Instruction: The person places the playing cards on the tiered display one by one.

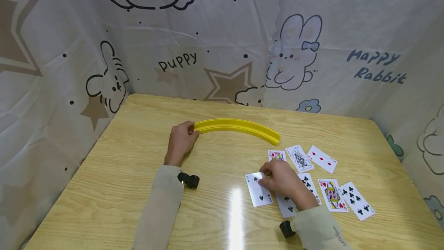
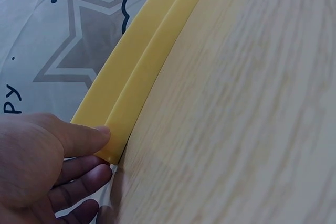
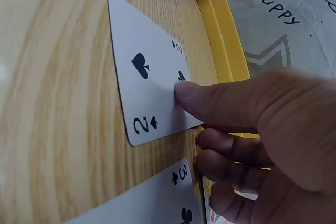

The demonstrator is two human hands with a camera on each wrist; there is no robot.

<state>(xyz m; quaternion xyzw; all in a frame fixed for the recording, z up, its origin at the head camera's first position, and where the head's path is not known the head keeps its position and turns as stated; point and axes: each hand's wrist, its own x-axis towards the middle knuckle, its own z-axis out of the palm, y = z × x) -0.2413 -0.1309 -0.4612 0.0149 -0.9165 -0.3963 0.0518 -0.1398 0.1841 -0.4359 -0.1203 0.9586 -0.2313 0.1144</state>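
My left hand (image 1: 182,140) grips the left end of a curved yellow card holder (image 1: 236,124) with a groove along it, near the back of the table. In the left wrist view the thumb lies on the front of the yellow strip (image 2: 134,82), with fingers behind its end. My right hand (image 1: 282,178) pinches a two of spades (image 1: 258,194) by its upper right edge, thumb on the face. The right wrist view shows that playing card (image 3: 144,90) close over the wood, beside a three of clubs (image 3: 152,198). My right hand partly covers the cards beneath it.
Several face-up playing cards lie at the right: a jack of diamonds (image 1: 276,154), a joker (image 1: 299,158), a diamonds card (image 1: 322,159), a queen of hearts (image 1: 333,196) and a clubs card (image 1: 357,201). A printed cloth (image 1: 222,49) hangs behind the wooden table (image 1: 114,165).
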